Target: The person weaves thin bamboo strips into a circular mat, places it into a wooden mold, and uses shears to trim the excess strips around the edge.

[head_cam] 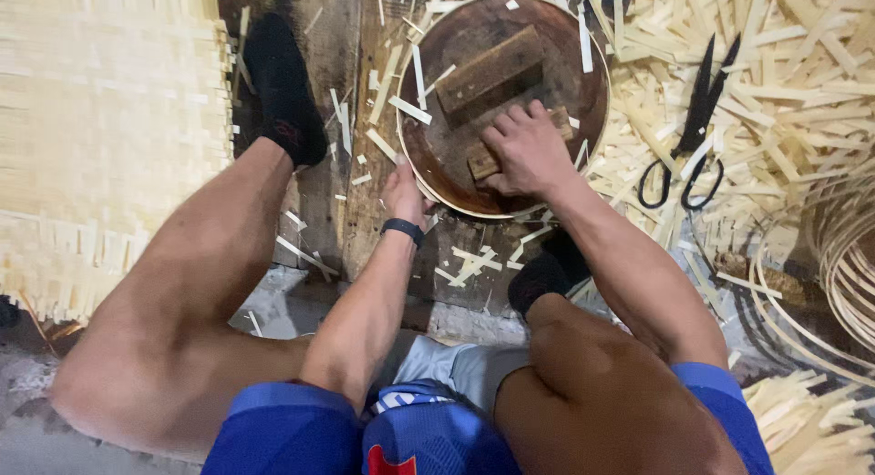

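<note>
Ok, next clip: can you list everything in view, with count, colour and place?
round wooden form: one, dark brown with a pale rim, centre, on the plank floor
wooden blocks: two, brown, on the form; the nearer one lies under the right hand
scissors: one pair, black, right, on the strips
loose bamboo strips: many, pale yellow, heaped at right and scattered about the form
woven mat: one, pale yellow, left
coiled bamboo hoops: several, pale, far right edge
plank floor: dark wood, centre
socks: two, black, on the feet
wristband: one, black, left wrist
shorts: blue, bottom
left hand: on the form's rim
right hand: on the nearer block
</note>
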